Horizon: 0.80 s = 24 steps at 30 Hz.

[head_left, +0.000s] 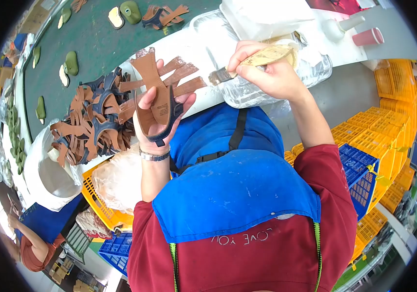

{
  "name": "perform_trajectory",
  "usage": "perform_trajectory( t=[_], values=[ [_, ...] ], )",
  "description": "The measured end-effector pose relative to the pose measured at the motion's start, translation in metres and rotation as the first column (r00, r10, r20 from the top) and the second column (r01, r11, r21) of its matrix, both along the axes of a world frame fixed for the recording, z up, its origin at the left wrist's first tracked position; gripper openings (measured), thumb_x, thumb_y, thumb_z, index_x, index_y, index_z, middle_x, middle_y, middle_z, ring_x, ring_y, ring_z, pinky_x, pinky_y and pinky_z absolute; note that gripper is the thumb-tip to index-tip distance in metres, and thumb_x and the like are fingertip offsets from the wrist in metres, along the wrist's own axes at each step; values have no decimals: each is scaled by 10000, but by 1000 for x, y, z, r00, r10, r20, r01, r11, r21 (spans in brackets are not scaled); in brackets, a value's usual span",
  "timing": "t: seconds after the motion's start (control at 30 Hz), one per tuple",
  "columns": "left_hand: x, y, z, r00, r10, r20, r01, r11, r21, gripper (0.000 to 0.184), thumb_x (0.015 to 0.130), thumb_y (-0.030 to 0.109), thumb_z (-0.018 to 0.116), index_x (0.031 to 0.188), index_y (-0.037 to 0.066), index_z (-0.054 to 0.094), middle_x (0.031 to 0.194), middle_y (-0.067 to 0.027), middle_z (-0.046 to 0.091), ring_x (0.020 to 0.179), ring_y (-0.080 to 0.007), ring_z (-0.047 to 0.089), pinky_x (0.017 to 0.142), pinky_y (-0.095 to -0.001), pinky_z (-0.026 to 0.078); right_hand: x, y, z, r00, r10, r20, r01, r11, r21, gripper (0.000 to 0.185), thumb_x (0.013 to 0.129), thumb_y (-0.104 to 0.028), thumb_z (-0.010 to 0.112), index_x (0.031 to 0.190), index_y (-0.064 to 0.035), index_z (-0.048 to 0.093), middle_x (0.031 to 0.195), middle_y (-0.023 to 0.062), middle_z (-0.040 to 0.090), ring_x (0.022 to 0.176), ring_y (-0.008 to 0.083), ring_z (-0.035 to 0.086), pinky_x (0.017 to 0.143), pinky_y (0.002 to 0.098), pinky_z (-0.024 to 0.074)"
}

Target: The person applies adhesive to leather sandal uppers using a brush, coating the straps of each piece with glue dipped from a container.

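My left hand (156,109) is closed around a brown sandal upper (156,92) with a dark navy heel strap. The upper's loose straps fan outward, and their ends carry whitish smears. To the right, my right hand (269,68) grips a paintbrush (262,56) by its pale, stained handle. The brush's dark bristles point left, close to the strap ends; whether they touch cannot be made out. Beside my left hand lies a heap of similar sandal uppers (94,117). A plastic-covered tray (252,92) sits below my right hand.
A green conveyor belt (101,46) carries olive shoe pieces (71,63) and another upper (164,17). A white bottle (337,27) and a pink cup (368,37) stand at the upper right. Yellow crates (369,131) and a blue crate (357,173) are stacked rightward. Another person (35,250) is lower left.
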State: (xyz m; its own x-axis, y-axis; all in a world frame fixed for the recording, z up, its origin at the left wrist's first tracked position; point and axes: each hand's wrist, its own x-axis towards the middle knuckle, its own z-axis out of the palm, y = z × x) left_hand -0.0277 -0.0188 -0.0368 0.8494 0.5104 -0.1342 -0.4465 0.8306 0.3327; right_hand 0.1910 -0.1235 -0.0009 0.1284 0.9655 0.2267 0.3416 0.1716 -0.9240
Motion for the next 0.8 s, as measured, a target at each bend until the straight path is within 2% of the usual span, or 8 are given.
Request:
perform_trajectory(
  t=[0.1, 0.13, 0.27, 0.37, 0.47, 0.57, 0.67, 0.8],
  values=[
    [3, -1, 13, 999, 10, 43, -12, 998, 54, 567, 827, 180, 458, 1339, 110, 226, 1276, -187, 372, 1050, -381, 489, 884, -497, 402, 3, -2, 3, 984, -126, -126, 132, 990, 46, 136, 796, -92, 517, 834, 13, 595, 702, 23, 531, 630, 88, 469, 572, 213, 376],
    [6, -2, 18, 995, 51, -90, -41, 994, 101, 565, 829, 185, 456, 1340, 110, 226, 1274, -186, 373, 1054, -376, 486, 887, -493, 402, 2, -3, 5, 961, -186, -206, 202, 978, 55, 160, 814, -107, 514, 866, 18, 599, 693, 20, 531, 613, 83, 467, 558, 205, 373],
    [9, -1, 12, 999, 16, 29, -20, 992, 128, 511, 875, 192, 397, 1342, 87, 218, 1267, -170, 374, 1070, -324, 479, 906, -467, 397, -7, 4, 12, 892, -249, -377, 290, 956, 55, 249, 844, -206, 553, 985, -7, 600, 765, 33, 592, 568, 64, 513, 517, 180, 422],
    [12, 1, -4, 984, 40, -174, 2, 971, 239, 466, 907, 182, 336, 1341, 64, 212, 1258, -148, 393, 1074, -251, 487, 927, -411, 394, -31, 14, 5, 832, -257, -492, 326, 944, 58, 244, 836, -180, 561, 1008, -10, 593, 830, 45, 583, 638, 68, 534, 546, 189, 438],
    [18, 0, -2, 975, 44, -216, 7, 973, 232, 458, 912, 187, 328, 1339, 62, 219, 1245, -142, 410, 1072, -230, 489, 934, -388, 390, -48, 15, -1, 932, -256, -257, 283, 956, 73, 187, 779, -63, 580, 951, 10, 574, 897, 75, 545, 780, 130, 538, 669, 241, 447],
    [24, 4, 6, 974, 48, -220, -9, 985, 175, 446, 917, 216, 325, 1324, 53, 247, 1237, -140, 423, 1081, -231, 483, 930, -384, 393, -58, 18, -9, 949, -229, -218, 260, 957, 128, 180, 752, 5, 561, 933, 5, 565, 886, 71, 538, 796, 152, 526, 708, 257, 436],
    [27, 9, 5, 994, -12, -105, 25, 992, 122, 447, 920, 283, 331, 1291, 35, 298, 1256, -144, 411, 1103, -267, 467, 905, -409, 411, -60, 23, -10, 888, -274, -368, 348, 925, 150, 163, 741, 36, 555, 898, -9, 560, 848, 72, 518, 805, 153, 525, 717, 251, 425],
    [23, -3, -2, 987, -154, 36, 158, 970, -186, 732, 817, 556, 415, 1320, 62, 219, 1295, -191, 346, 1183, -383, 344, 908, -452, 397, -61, 32, -3, 814, -349, -465, 481, 854, 199, 138, 752, 41, 548, 879, -12, 556, 822, 71, 504, 743, 147, 528, 652, 248, 434]
  ],
)
